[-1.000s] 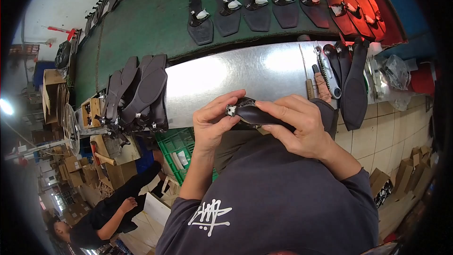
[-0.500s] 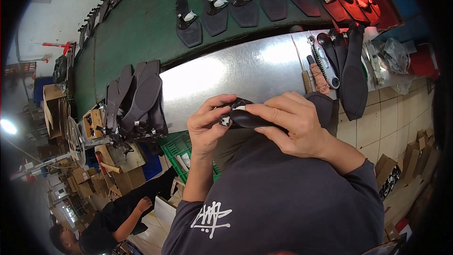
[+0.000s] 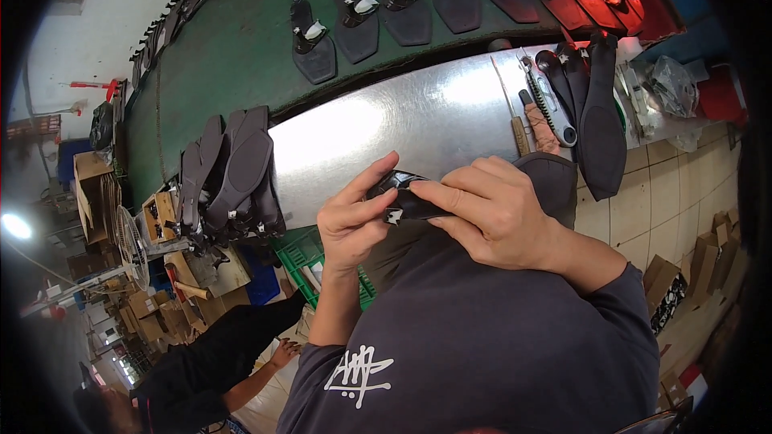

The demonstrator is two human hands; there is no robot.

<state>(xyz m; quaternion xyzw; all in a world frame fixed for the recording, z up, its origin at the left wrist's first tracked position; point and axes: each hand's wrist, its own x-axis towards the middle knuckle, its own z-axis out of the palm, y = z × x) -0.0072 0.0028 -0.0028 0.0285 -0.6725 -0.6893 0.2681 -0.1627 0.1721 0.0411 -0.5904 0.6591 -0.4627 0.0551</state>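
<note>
A black sandal (image 3: 420, 206) is held between my two hands, in front of my body near the metal work surface's front edge. Its shiny strap part shows between my fingers, with a small white patch on it. My left hand (image 3: 347, 221) grips the left end with thumb and fingers. From the right, my right hand (image 3: 494, 207) closes on it, thumb below and fingertips pressing on top. Most of the sandal is hidden by the hands. A flat dark sole piece (image 3: 548, 181) shows behind my right hand; whether it belongs to the held sandal I cannot tell.
Several sandals stand in a row on the green bench (image 3: 233, 56). On the metal work surface (image 3: 354, 137) lie an awl (image 3: 519, 133), a utility knife (image 3: 566, 133) and more soles (image 3: 603, 141). Another pile of soles (image 3: 241, 161) sits left. A green crate (image 3: 301, 261) is below; a co-worker (image 3: 193, 374) is lower left.
My left fingers have shifted on the sandal, the index finger now raised and straighter. The sandal has tilted slightly and the white patch shows less. The co-worker's hand has moved right.
</note>
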